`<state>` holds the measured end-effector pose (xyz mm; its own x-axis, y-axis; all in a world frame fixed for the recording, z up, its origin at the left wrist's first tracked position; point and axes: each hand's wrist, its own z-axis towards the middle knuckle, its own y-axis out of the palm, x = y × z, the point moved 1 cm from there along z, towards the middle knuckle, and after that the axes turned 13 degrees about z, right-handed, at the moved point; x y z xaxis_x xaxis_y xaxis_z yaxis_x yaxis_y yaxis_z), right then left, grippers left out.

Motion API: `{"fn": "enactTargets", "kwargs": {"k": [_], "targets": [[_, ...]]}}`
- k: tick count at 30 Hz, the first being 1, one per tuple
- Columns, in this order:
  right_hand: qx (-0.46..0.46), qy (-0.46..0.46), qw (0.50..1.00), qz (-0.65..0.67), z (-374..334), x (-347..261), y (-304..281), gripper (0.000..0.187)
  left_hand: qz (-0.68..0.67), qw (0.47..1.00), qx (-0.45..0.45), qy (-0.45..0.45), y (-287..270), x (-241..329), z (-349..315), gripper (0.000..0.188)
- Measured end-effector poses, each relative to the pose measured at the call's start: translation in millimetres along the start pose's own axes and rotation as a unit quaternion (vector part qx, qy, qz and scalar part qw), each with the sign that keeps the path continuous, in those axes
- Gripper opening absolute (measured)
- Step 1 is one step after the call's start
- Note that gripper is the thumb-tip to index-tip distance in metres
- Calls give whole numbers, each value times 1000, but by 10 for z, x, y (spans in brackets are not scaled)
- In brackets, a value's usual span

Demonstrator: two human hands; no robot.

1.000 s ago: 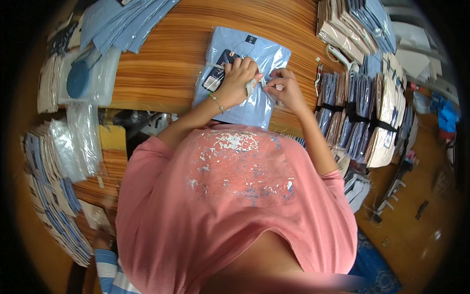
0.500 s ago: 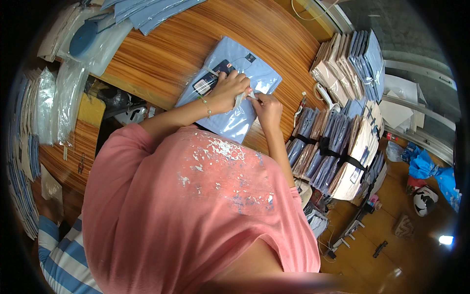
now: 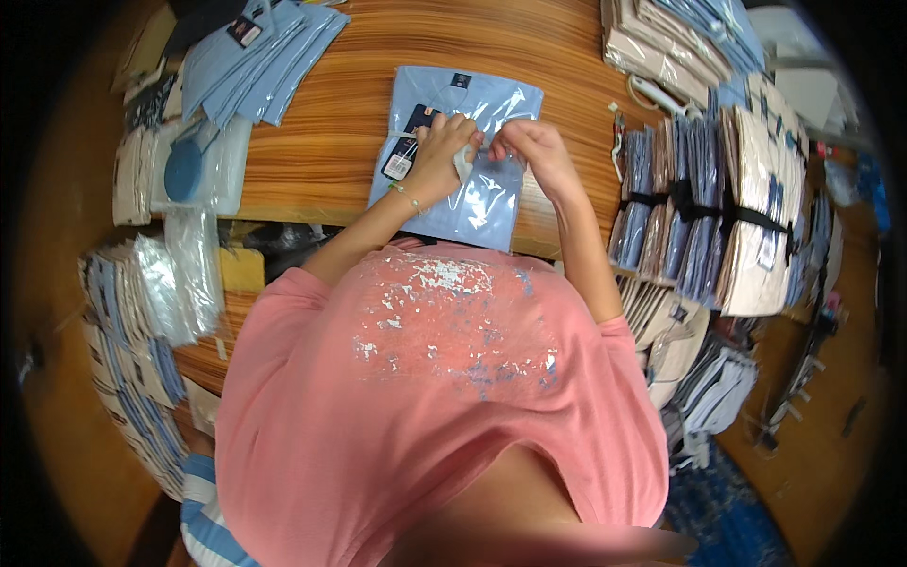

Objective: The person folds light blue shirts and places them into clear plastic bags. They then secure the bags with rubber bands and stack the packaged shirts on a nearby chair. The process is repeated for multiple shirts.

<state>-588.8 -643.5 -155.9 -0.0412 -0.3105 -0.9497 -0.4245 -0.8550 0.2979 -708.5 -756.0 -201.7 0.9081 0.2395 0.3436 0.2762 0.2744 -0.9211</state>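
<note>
The fingers of the left hand [image 3: 446, 159] are bent and lie on the plastic-wrapped blue garment [image 3: 487, 213]. A pale strip [image 3: 464, 166] shows at the thumb side; whether it is gripped or merely adheres cannot be determined. The fingers of the right hand [image 3: 537, 151] are curled, with thumb and fingertips drawn close together over the right part of the package; whether anything is pinched between them cannot be told. The two hands are near each other but apart.

The package lies flat on the wood-grain table [image 3: 378, 38], at the edge nearest the wearer. A dark tag [image 3: 408, 146] bearing a white label is on its left side, just beside the left hand. A beaded bracelet [image 3: 406, 197] is worn on the left wrist.

Further out, at upper left, overlapping blue packages [image 3: 269, 66] are fanned on the table. Below them a round blue disc [image 3: 183, 171] lies on clear plastic bags [image 3: 222, 180]. At right, upright wrapped garments [image 3: 756, 217] are bound with a black strap [image 3: 697, 204]; beige packages [image 3: 647, 47] are stacked beyond. The wearer has a pink top [image 3: 444, 397]. At lower left, another person's striped sleeve [image 3: 201, 501] is visible.
</note>
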Motion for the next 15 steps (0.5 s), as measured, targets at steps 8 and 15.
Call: {"fn": "enactTargets", "kwargs": {"k": [8, 15], "targets": [[152, 38, 981, -111, -266, 695, -578, 37, 129, 979, -32, 155, -256, -123, 205, 20], [160, -10, 945, -285, -311, 700, -387, 30, -705, 678, -133, -157, 84, 46, 276, 35]]}}
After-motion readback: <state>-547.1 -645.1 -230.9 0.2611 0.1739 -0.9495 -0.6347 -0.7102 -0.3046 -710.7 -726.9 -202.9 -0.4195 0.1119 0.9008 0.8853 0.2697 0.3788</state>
